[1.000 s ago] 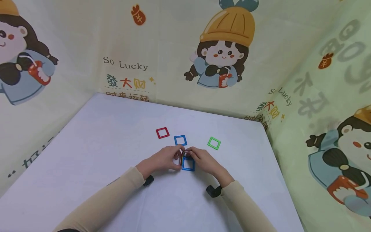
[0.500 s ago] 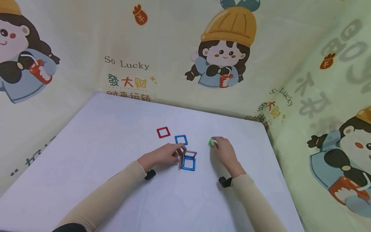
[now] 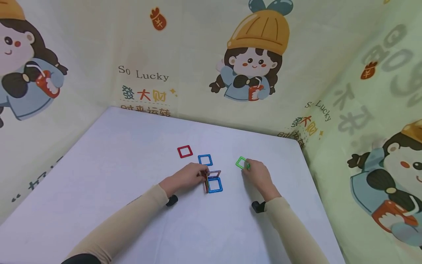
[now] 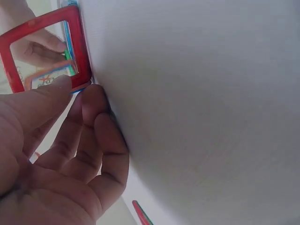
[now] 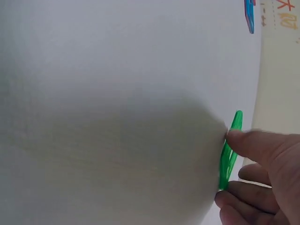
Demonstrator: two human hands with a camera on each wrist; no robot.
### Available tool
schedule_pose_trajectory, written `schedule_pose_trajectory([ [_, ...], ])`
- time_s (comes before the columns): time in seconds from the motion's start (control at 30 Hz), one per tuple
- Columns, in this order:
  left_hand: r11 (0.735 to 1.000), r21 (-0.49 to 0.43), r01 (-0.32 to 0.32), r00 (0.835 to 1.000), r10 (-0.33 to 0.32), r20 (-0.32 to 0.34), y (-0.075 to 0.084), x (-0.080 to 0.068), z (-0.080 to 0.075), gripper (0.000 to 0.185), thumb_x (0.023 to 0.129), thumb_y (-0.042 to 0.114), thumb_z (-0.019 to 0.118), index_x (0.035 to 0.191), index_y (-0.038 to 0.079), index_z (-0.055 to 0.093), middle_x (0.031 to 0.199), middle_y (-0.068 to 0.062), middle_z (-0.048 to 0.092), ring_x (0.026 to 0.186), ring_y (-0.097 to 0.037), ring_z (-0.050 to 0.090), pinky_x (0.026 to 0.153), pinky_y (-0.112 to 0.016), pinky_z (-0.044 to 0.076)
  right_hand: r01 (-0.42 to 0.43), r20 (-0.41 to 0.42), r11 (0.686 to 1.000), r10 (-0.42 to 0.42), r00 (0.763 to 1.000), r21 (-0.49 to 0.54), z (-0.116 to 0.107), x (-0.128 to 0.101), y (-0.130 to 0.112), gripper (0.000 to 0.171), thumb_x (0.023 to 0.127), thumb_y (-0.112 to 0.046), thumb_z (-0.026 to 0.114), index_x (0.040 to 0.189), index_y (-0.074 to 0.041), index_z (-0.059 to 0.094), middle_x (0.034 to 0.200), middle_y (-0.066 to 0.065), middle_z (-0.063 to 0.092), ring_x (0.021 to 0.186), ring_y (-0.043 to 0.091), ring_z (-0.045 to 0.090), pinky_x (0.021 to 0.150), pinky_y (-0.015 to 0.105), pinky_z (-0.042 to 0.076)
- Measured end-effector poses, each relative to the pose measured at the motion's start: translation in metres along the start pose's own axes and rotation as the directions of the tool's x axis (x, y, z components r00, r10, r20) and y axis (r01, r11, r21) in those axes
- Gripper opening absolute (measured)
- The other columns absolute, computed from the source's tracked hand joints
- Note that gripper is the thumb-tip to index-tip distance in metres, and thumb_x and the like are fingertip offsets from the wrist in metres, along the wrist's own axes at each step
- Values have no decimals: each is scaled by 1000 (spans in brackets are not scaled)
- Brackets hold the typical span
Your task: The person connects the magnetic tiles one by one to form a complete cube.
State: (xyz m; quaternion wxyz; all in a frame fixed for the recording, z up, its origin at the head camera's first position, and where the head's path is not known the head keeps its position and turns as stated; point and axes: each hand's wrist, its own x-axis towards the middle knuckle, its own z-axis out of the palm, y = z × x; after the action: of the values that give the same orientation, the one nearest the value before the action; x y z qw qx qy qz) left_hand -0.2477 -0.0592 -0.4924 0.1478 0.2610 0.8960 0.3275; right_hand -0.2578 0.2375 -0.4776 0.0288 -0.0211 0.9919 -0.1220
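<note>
On the white table (image 3: 115,176) my left hand (image 3: 188,178) pinches an upright red square frame (image 3: 206,181) standing at the left edge of a flat blue square frame (image 3: 215,185); a pinkish frame (image 3: 214,173) stands at the blue one's far edge. The left wrist view shows thumb and fingers on the red frame (image 4: 47,49). My right hand (image 3: 258,176) pinches a green square frame (image 3: 241,162), tilted up off the table; the right wrist view shows the green frame (image 5: 230,152) edge-on between thumb and fingers.
A loose red square frame (image 3: 185,151) and a loose blue one (image 3: 205,160) lie flat just beyond the hands. Cartoon-printed fabric walls (image 3: 197,55) close in the table at the back and right. The table's far right corner (image 3: 296,141) is near the green frame.
My right hand left the small frame structure, moved right to the green frame and now lifts its edge off the table. The left hand stayed on the upright red frame.
</note>
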Motion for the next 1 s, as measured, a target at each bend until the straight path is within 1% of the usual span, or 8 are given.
schedule_pose_trajectory([
  [0.1,1000,-17,16,1000,-16,-12,0,-2,-1,18,97,16,73,115,18,71,101,7,69,99,-13,60,91,-32,53,-10,5,1000,10,1000,2,-2,-1,-1,49,94,-22,73,137,-1,64,119,18,74,90,25,65,83,44,55],
  [0.2,999,-38,18,1000,-19,-13,1,-3,-3,18,95,16,75,112,19,71,99,8,69,98,-13,60,89,-31,54,10,-14,1000,-10,1000,1,-2,-2,-2,44,96,-22,69,136,-3,66,119,18,74,82,22,62,77,42,54],
  [0.33,998,-60,25,1000,-26,-11,3,-5,-4,18,93,16,78,110,18,72,95,7,69,94,-13,61,88,-31,54,65,-50,998,-64,997,21,-1,-3,-2,36,103,-21,58,135,-7,67,116,17,75,75,22,58,72,42,52],
  [0.43,997,-76,27,1000,-28,-12,3,-5,-5,17,92,15,80,107,18,74,92,8,68,91,-13,61,85,-30,53,99,-62,994,-96,993,52,0,-4,-4,34,107,-21,52,136,-9,66,110,15,76,73,22,56,70,40,50],
  [0.63,991,-126,34,999,-33,8,1,-1,-4,17,87,17,85,100,19,75,90,9,70,87,-13,62,83,-29,54,109,-39,984,-104,994,143,0,-5,-12,34,109,-22,50,139,-12,63,94,10,72,66,21,50,64,35,43],
  [0.73,988,-141,62,998,-58,29,-1,2,-5,17,85,19,87,98,20,75,90,9,70,88,-14,62,84,-30,54,123,-21,975,-121,992,185,1,-4,-18,33,109,-22,51,140,-14,63,99,9,72,70,20,50,67,35,42],
  [0.87,985,-139,102,994,-95,57,-2,4,-7,16,85,21,87,96,22,76,94,9,70,93,-14,61,88,-32,53,159,3,963,-164,987,215,4,-4,-29,33,110,-22,51,139,-16,64,116,8,72,76,20,51,73,37,43],
  [1.0,983,-141,114,992,-104,77,-2,6,-10,15,84,22,88,95,24,77,97,9,70,96,-15,59,85,-32,52,183,22,958,-193,981,221,5,-3,-41,33,109,-23,51,139,-18,64,125,6,71,85,21,55,80,39,46],
])
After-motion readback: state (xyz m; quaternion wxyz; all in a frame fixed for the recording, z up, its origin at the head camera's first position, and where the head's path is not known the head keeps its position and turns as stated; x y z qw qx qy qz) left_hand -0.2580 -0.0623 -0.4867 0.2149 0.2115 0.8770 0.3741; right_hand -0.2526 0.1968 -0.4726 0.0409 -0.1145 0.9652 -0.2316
